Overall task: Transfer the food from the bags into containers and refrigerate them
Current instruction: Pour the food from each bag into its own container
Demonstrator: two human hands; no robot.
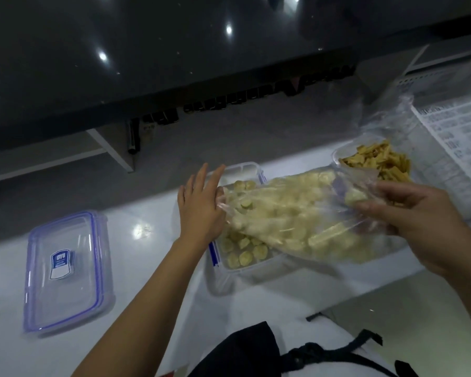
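Nearest the worktop's front edge, toward its left end: a clear rectangular plastic lid with blue seal rim and a blue-white label (67, 270), lying flat on the white glossy worktop (152, 268).

Mid-worktop: a clear rectangular plastic container with blue side clips (237, 263), open, holding pale round food slices (242, 253). Over it, tilted mouth-down to the left, a transparent plastic bag full of pale yellowish food pieces (297, 216).

Right hand (416, 216): grip closed on the bag's raised bottom end, fingers pinching the film. Left hand (201, 202): fingers extended and mostly straight, palm side against the bag's mouth end above the container's left rim; whether it has hold of the film I cannot tell.

Farther back, toward the right end: a second clear container of darker yellow strip-shaped food (375, 161), partly behind the bag.
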